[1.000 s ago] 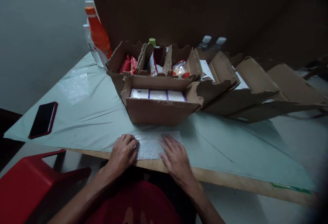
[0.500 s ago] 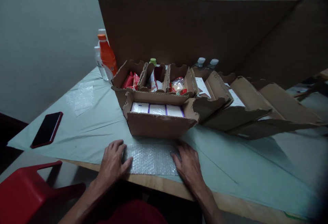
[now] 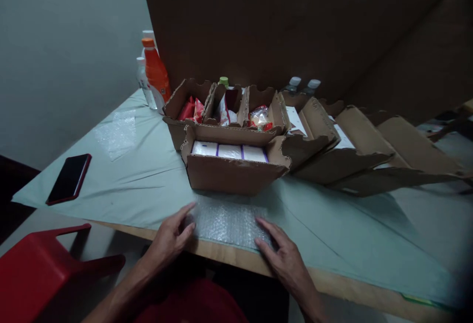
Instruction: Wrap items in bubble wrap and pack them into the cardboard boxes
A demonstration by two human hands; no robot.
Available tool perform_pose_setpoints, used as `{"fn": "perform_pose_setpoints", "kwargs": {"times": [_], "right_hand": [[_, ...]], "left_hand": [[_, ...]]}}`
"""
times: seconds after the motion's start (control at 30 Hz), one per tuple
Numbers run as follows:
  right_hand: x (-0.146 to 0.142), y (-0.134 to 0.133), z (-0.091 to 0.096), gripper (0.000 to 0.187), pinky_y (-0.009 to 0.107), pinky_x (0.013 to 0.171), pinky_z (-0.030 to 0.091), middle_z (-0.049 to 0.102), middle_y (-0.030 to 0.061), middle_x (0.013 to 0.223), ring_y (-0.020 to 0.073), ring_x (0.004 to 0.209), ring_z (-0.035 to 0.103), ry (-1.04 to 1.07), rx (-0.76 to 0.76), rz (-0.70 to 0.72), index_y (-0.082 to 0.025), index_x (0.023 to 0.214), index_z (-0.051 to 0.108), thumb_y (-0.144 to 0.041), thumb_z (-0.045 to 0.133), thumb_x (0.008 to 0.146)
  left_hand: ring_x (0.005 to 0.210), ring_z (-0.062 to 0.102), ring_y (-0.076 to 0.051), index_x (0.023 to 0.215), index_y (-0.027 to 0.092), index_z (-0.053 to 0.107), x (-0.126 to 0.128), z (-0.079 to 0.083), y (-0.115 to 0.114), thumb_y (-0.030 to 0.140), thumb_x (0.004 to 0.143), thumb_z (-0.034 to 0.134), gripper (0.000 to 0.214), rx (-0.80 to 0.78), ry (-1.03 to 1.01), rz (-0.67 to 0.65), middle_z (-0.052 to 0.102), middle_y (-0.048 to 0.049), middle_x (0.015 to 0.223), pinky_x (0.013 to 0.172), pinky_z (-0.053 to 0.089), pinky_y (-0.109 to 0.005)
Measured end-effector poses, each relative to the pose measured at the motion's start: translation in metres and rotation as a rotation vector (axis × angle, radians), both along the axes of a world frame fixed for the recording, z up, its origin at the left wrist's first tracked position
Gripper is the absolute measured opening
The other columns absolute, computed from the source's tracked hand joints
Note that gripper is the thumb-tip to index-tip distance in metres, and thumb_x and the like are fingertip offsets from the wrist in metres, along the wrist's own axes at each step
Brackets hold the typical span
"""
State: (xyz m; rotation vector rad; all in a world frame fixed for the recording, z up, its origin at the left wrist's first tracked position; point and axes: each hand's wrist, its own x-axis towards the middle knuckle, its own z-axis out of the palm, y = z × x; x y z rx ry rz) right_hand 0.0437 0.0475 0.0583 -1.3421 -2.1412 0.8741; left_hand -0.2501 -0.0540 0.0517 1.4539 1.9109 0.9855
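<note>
A flat sheet of bubble wrap point(image 3: 227, 222) lies on the green-covered table point(image 3: 144, 185) near its front edge. At its left end is my left hand point(image 3: 173, 232), thumb and forefinger apart at the sheet's border. My right hand point(image 3: 279, 246) rests at the other end, fingers spread, its fingertips on or just over the plastic. Neither hand grips anything. Right behind the sheet stands a small cardboard box point(image 3: 236, 173) holding white packs with purple edges point(image 3: 229, 151).
Behind stand several cardboard bins point(image 3: 189, 89) with snack packets, backed by a tall cardboard panel point(image 3: 277, 32). Bottles point(image 3: 157, 74) stand at the back left. A phone point(image 3: 69, 179) and another bubble wrap piece point(image 3: 117, 133) lie left. A red stool point(image 3: 40, 269) is below.
Both hands have eased back towards me and loosened at the sheet's ends, the right one lower and further out. The view has tilted slightly down.
</note>
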Motion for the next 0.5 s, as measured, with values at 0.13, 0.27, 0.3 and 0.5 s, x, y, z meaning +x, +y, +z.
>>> {"fn": "perform_pose_setpoints", "kwargs": {"times": [0.13,0.27,0.3,0.5], "right_hand": [[-0.011,-0.009,0.027,0.025,0.04,0.083,0.059,0.078,0.0047,0.094,0.0236,0.087,0.073,0.002,0.236,0.157,-0.026,0.103,0.076,-0.025,0.053,0.094],[-0.018,-0.007,0.095,0.037,0.038,0.083,0.058,0.076,0.0032,0.106,0.0219,0.091,0.072,0.137,0.632,0.15,-0.032,0.122,0.069,-0.013,0.061,0.091],[-0.021,-0.001,0.114,0.042,0.038,0.086,0.057,0.075,0.0034,0.112,0.0219,0.095,0.071,0.167,0.724,0.104,-0.033,0.126,0.067,-0.012,0.063,0.09],[-0.052,0.09,0.177,0.025,0.035,0.083,0.055,0.077,0.0055,0.107,0.0218,0.095,0.071,0.071,0.635,0.07,-0.021,0.108,0.075,-0.027,0.056,0.092]], "left_hand": [[0.069,0.071,-0.016,0.093,0.021,0.074,-0.001,0.027,-0.007,0.018,0.089,0.048,0.027,0.237,0.129,-0.115,0.076,-0.0038,0.078,0.065,0.057,-0.025],[0.085,0.072,-0.019,0.116,0.026,0.067,-0.015,0.088,-0.008,0.009,0.086,0.058,0.037,0.718,0.442,-0.064,0.076,-0.0041,0.093,0.08,0.057,-0.032],[0.091,0.071,-0.021,0.123,0.027,0.064,-0.02,0.103,-0.002,0.009,0.084,0.061,0.042,0.804,0.519,-0.03,0.076,-0.0045,0.1,0.086,0.056,-0.036],[0.104,0.062,-0.026,0.109,0.017,0.07,-0.049,0.155,0.09,0.033,0.099,0.045,0.032,0.733,0.641,-0.06,0.075,-0.0084,0.1,0.097,0.047,-0.043]]}}
